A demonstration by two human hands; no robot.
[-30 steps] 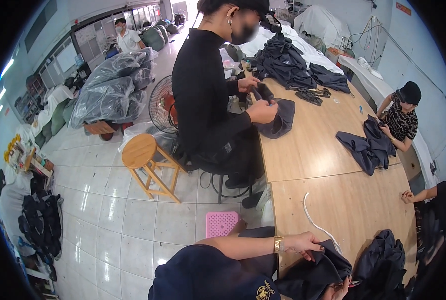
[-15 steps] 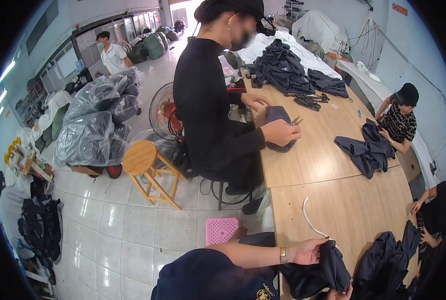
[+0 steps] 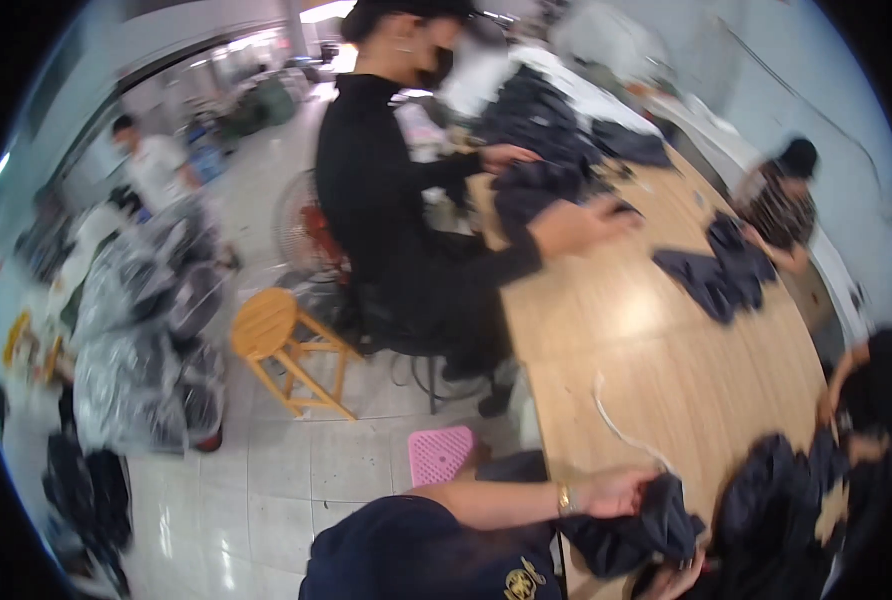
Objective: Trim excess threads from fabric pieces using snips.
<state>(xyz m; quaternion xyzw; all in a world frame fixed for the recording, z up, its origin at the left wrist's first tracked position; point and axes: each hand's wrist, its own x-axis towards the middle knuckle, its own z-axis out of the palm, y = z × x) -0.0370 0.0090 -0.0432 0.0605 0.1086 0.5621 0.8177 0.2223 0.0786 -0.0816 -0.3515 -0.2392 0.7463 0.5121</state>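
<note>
My left hand (image 3: 614, 493), with a gold band at its wrist, pinches the upper edge of a dark piece of fabric (image 3: 638, 545) at the near end of the table. Lower down, my right hand (image 3: 678, 578) grips the same fabric at its near right side; part of that hand is cut off by the picture's edge. A white cord (image 3: 614, 425) runs from the fabric by my left fingers and lies curved over the tabletop. Dark garments (image 3: 766, 500) are heaped close to the right of my hands. The picture is somewhat blurred.
Across the wooden table (image 3: 656, 370), a co-worker in black (image 3: 386, 190) handles dark cloth (image 3: 526, 195). Two more people sit along the right side. A large dark pile (image 3: 536, 110) lies at the far end. Left stand a wooden stool (image 3: 266, 325) and a pink plastic stool (image 3: 440, 455).
The whole view has shifted and blurred. My hands keep their hold on the fabric. The co-worker's right hand has swung outward over the table, and the cloth there has been lifted and spread.
</note>
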